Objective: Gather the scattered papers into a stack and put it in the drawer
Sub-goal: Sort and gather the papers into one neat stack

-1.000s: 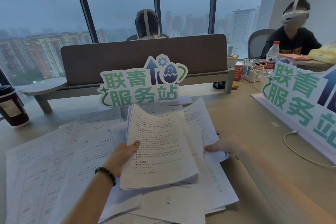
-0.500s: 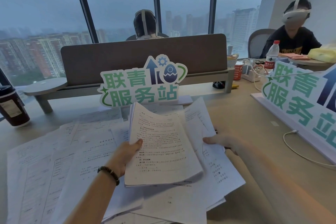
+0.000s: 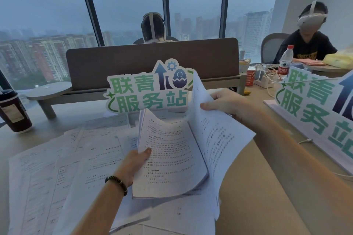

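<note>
Beige tabletop (image 3: 267,187) littered with white printed sheets (image 3: 47,177): left hand (image 3: 133,164) grips thick white paper stack (image 3: 172,158), right hand (image 3: 227,104) pinches lifted pages (image 3: 215,135); gathering continues, next laying these onto the stack.

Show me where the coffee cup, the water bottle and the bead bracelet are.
coffee cup (image 3: 14,114), head view, on its dark side wall.
water bottle (image 3: 286,61), head view, on its clear body.
bead bracelet (image 3: 116,184), head view, on the beads.

Two signs (image 3: 149,89), one cup (image 3: 13,112), one bottle (image 3: 286,61), two seated people (image 3: 313,44).
</note>
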